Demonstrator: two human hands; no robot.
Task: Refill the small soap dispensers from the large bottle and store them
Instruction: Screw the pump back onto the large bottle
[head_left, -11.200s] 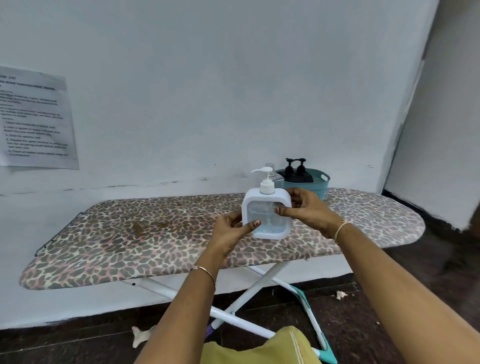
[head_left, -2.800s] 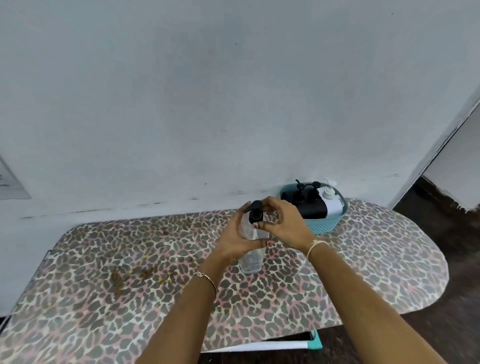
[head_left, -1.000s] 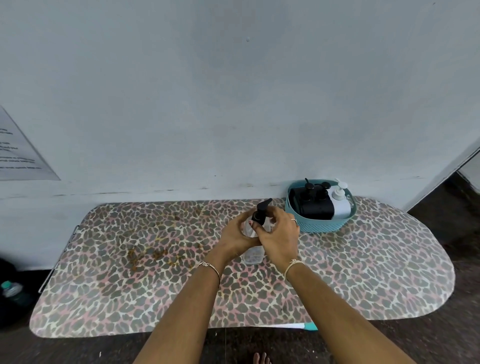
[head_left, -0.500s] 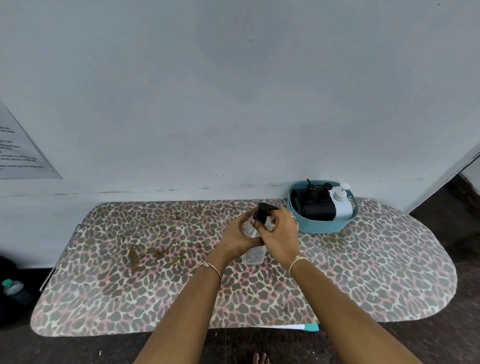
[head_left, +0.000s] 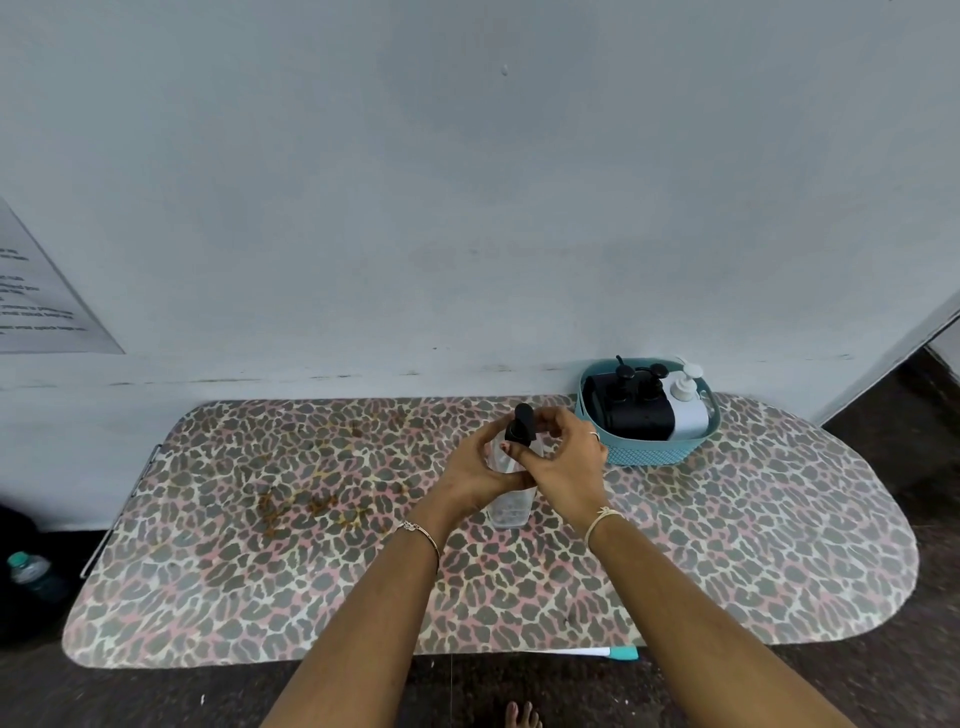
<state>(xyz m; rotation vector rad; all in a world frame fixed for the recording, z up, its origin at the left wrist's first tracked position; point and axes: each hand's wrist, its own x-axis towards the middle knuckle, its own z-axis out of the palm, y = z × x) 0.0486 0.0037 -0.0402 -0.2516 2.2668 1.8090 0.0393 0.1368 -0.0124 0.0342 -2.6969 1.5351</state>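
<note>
Soap dispenser (head_left: 510, 506), a small clear one with a black pump head (head_left: 521, 425), stands upright on the leopard-print ironing board (head_left: 311, 545), a little right of the board's middle. From the head view, the person's left hand (head_left: 475, 473) is wrapped around the clear body from the left side, clamped on it. The right hand (head_left: 569, 460) comes in from the right, its fingers (head_left: 550, 418) curled at the pump head and its thumb pressed against the neck just below the black collar, so that hand is closed on the pump top. Both wrists carry thin bracelets, and a ring shows on the right hand.

Just beyond the right hand, near the wall, sits a teal basket (head_left: 654, 454) on the far right part of the board. Inside it stand black dispensers (head_left: 631, 410) with black pumps, and beside them, on the right, a white bottle (head_left: 688, 408) with a white pump. The basket and the held dispenser are near each other but apart.

A brownish stain (head_left: 311, 506) marks the board's cover left of centre. On the pale wall at the far left hangs a printed sheet of paper (head_left: 36, 296); its text is too blurred to read. Down at the left edge, on the dark floor, a water bottle (head_left: 31, 571) with a green cap is visible.
</note>
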